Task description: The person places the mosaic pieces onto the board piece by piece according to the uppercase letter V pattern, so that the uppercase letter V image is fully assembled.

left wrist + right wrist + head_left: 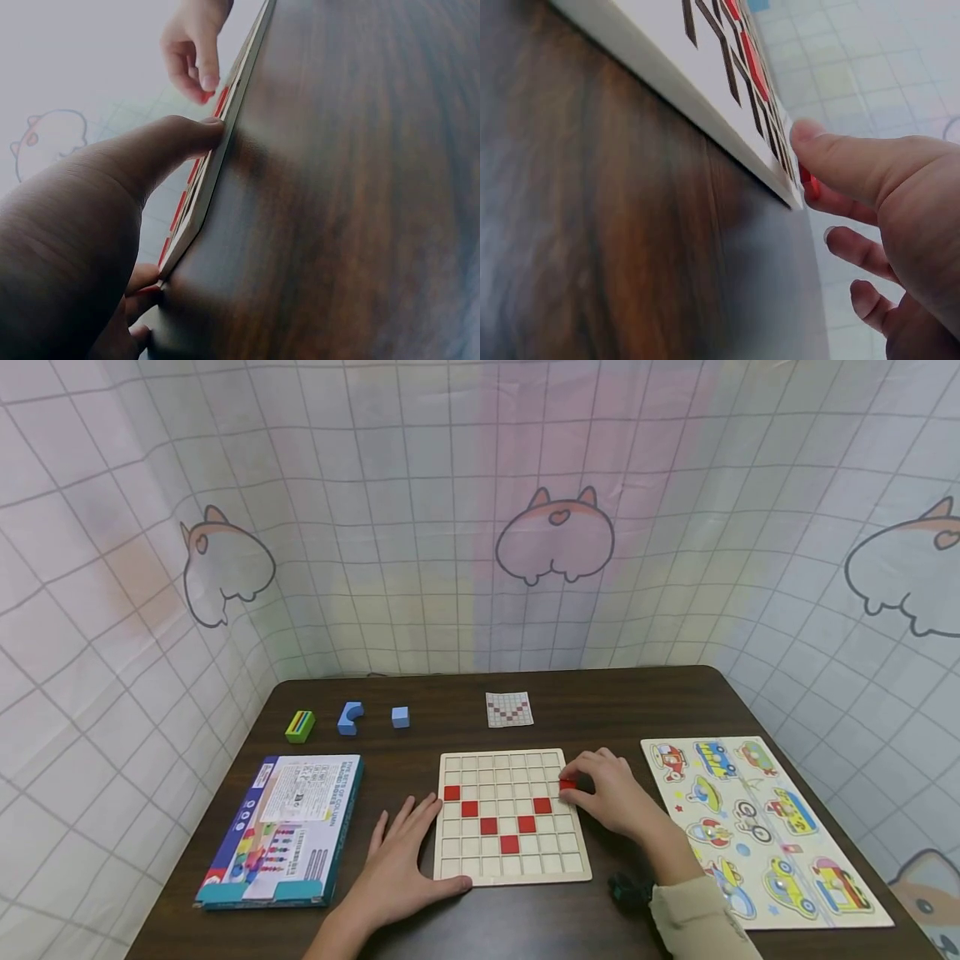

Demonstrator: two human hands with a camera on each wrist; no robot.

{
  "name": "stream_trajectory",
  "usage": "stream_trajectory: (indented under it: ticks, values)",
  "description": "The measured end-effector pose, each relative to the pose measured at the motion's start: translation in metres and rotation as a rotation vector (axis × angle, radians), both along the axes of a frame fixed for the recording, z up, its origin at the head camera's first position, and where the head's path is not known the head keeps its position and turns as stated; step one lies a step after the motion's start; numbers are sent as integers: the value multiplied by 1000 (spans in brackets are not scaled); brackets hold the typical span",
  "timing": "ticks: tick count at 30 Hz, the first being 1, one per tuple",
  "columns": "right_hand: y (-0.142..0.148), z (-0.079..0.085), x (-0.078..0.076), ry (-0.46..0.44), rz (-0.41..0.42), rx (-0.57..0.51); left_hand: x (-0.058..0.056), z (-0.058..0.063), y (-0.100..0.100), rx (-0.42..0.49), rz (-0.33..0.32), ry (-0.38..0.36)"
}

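A pale wooden grid board (512,764) lies on the dark table (570,702), with several red square tiles (488,826) set in a V shape. My right hand (609,791) pinches a red tile (567,785) at the board's right edge. In the right wrist view its thumb (855,161) and the red tile (810,186) meet the board's edge (667,86). My left hand (401,862) lies flat on the table, fingers straight, thumb (161,146) pressed against the board's left rim (217,154).
A small pattern card (509,709) lies behind the board. A blue box (288,827) sits at the left, with a green block (300,726) and two blue blocks (350,717) beyond it. A vehicle peg puzzle (757,827) fills the right side. A checked curtain surrounds the table.
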State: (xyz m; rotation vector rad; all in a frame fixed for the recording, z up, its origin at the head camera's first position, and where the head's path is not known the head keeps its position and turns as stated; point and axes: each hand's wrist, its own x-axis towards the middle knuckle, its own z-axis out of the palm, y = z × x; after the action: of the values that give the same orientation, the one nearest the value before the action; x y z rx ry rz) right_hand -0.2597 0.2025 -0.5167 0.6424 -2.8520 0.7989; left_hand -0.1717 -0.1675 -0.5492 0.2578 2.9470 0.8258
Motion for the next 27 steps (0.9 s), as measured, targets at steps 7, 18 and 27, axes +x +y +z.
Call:
stream_trajectory:
  ticks: [7,18,27]
  values:
    - [-7,-2,-6,-22,18,-16,1,0,0,2,1,4]
    - [-13,-6,-13,-39,19,-51,3,2,-1,4,6,0]
    - [-12,-8,-11,-87,6,-43,2,2,0,3,6,-8]
